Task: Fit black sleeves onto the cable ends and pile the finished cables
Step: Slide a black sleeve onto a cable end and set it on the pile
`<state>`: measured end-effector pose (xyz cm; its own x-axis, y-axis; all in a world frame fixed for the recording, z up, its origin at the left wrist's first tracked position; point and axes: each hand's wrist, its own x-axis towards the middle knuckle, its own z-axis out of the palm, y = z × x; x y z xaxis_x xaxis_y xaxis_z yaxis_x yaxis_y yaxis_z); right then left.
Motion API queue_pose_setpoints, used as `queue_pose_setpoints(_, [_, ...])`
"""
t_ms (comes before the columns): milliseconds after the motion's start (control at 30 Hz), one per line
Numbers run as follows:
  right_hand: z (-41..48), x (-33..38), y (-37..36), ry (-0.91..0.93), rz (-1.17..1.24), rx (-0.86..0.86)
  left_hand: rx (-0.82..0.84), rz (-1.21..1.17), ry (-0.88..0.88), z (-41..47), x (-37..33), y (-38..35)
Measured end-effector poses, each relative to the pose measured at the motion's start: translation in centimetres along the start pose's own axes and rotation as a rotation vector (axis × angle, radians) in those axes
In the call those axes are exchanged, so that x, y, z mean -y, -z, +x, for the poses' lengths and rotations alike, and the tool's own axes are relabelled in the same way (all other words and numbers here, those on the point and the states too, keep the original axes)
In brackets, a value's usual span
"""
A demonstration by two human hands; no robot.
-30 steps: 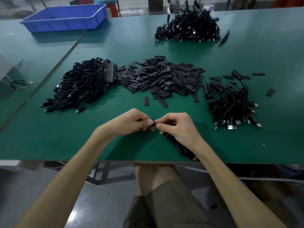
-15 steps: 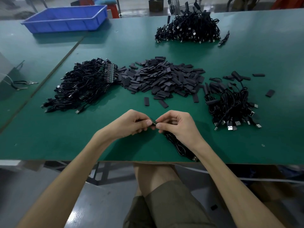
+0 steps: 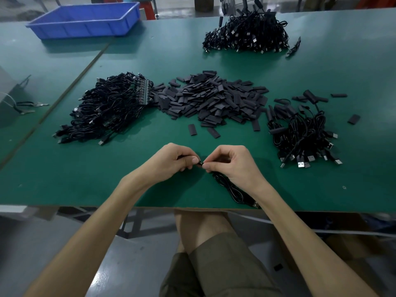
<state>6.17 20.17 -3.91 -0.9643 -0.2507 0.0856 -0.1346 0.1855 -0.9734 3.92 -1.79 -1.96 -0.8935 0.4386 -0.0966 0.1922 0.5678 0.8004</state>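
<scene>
My left hand (image 3: 173, 160) and my right hand (image 3: 230, 162) meet fingertip to fingertip over the near middle of the green table (image 3: 214, 61). Between them they pinch a small black piece, a sleeve at a cable end (image 3: 200, 163), mostly hidden by the fingers. The black cable (image 3: 233, 190) trails from under my right hand to the table's front edge, ending in a USB plug (image 3: 255, 204). A heap of loose black sleeves (image 3: 212, 97) lies behind the hands. A tangle of cables (image 3: 107, 110) lies at the left. A smaller pile of sleeved cables (image 3: 302, 129) lies at the right.
Another cable heap (image 3: 246, 35) sits at the far side of the table. A blue plastic bin (image 3: 85, 18) stands at the back left on a neighbouring table. Stray sleeves (image 3: 353, 119) lie at the right. The front edge runs just below my wrists.
Both hands stay together in the same spot; the fingers have shifted only slightly on the small black piece. The cable under my right hand has not moved.
</scene>
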Motion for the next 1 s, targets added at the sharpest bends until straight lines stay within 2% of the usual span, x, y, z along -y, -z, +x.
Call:
queue_pose_setpoints(500, [0.04, 0.08, 0.03, 0.005, -0.042, 0.007, 0.014, 0.11, -0.055, 0.07, -0.27, -0.13])
queue_pose_setpoints(1000, [0.13, 0.06, -0.04, 0.012, -0.048, 0.002, -0.026, 0.12, -0.081, -0.14, -0.14, -0.32])
